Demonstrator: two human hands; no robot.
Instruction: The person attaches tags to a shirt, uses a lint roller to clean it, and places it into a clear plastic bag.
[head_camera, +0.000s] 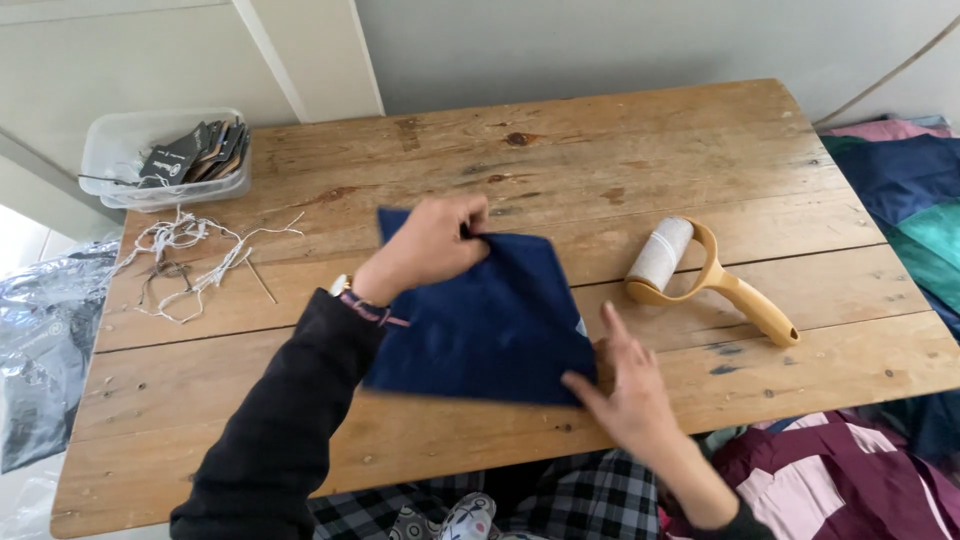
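Wooden table (560, 160), navy cloth (480, 325) pinched in left hand (425, 250) fingers, right hand (625, 385) fingers spread on its corner.

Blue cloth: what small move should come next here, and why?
Probably bring the pinched top edge down toward the near edge. The left hand grips the blue cloth at its far edge, lifted off the table, while the right hand presses the near right corner flat, so that corner looks anchored for a fold.
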